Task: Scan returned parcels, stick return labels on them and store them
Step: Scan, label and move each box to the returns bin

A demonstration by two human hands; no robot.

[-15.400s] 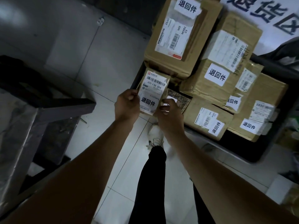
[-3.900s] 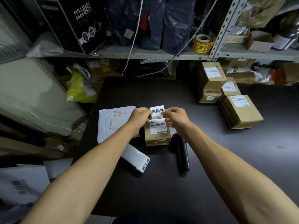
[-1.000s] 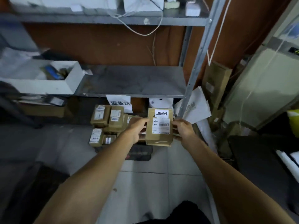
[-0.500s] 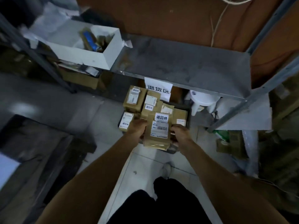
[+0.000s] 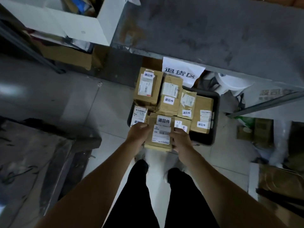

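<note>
A small brown cardboard parcel point(image 5: 160, 143) with a white return label and a shipping label on top is held between both hands. My left hand point(image 5: 137, 136) grips its left side and my right hand point(image 5: 181, 140) grips its right side. The parcel hangs over the near edge of a dark tray point(image 5: 214, 119) on the floor. Several labelled brown parcels point(image 5: 169, 96) are stacked in that tray under a white paper sign point(image 5: 181, 72).
A grey metal shelf board point(image 5: 205, 30) juts out above the tray, with a white box point(image 5: 79, 25) at its left end. A dark metal frame point(image 5: 41, 153) stands at the left. Cartons point(image 5: 279, 183) and a white bucket point(image 5: 233, 83) sit at the right. My legs point(image 5: 148, 195) stand below.
I have stepped closer and looked further down. The parcel in both hands has come down to the near edge of the tray of returned parcels.
</note>
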